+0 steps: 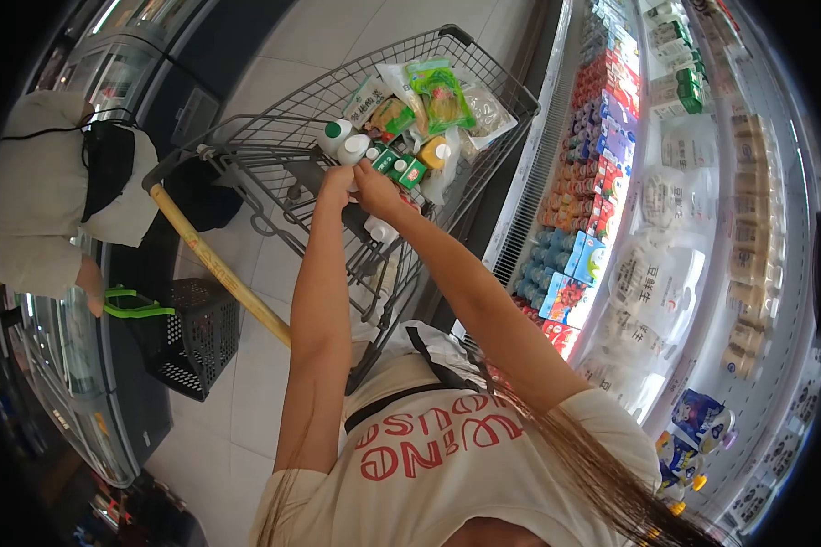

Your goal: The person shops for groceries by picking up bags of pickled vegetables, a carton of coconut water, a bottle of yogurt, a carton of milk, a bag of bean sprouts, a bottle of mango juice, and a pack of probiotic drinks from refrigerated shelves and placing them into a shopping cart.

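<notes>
Both arms reach into a grey wire shopping cart (274, 123). My left hand (337, 182) and my right hand (374, 190) meet there with fingers closed. What they grip is hidden behind the fingers. Just beyond them sits a white bottle (354, 149), beside a green-capped white bottle (336, 137). To the right of my right hand lies a green carton with a white cap (409, 171). A bottle with yellow contents (435, 153) is behind it. Another white bottle (380, 230) lies under my right wrist. Bagged greens (442, 96) and a printed food packet (369, 100) fill the far end.
A refrigerated shelf with bottled drink packs (602, 137) and bagged white goods (657, 273) runs along the right. At left stands another person (36, 191) near a black basket (192, 337) with a green handle. The cart's yellow handle (219, 264) slants beside my left arm.
</notes>
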A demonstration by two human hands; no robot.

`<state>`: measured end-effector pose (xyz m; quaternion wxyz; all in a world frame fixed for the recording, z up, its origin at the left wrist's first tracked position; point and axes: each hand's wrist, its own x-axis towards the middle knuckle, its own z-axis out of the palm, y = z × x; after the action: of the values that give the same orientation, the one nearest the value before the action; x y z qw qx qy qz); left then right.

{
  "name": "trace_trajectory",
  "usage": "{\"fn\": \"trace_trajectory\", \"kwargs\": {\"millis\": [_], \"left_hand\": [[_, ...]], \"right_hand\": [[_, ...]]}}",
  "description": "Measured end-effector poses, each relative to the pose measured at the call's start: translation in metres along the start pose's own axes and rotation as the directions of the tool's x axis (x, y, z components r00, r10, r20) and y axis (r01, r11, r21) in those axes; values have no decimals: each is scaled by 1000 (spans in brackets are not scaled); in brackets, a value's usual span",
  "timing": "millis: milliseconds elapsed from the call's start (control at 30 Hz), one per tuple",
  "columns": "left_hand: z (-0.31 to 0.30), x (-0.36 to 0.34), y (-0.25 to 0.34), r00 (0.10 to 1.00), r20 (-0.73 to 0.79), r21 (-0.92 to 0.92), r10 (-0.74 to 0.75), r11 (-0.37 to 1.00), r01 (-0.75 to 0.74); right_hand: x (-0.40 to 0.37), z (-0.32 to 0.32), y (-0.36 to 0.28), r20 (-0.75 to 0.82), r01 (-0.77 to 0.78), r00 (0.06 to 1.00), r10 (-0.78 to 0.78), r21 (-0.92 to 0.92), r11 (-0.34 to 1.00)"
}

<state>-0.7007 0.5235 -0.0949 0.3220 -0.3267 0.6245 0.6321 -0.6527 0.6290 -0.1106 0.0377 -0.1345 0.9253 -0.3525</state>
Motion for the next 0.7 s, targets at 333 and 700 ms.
{"fn": "trace_trajectory", "kwargs": {"millis": [333,700], "left_hand": [[-13,-5,4,974,93,592,208,775,-222],[-126,-292,-48,408,-90,977,909,160,-141]], "right_hand": [[-16,13,-5,-59,-62,996,64,29,998],[-202,-78,-170,-294,92,955,-47,141,986]]}}
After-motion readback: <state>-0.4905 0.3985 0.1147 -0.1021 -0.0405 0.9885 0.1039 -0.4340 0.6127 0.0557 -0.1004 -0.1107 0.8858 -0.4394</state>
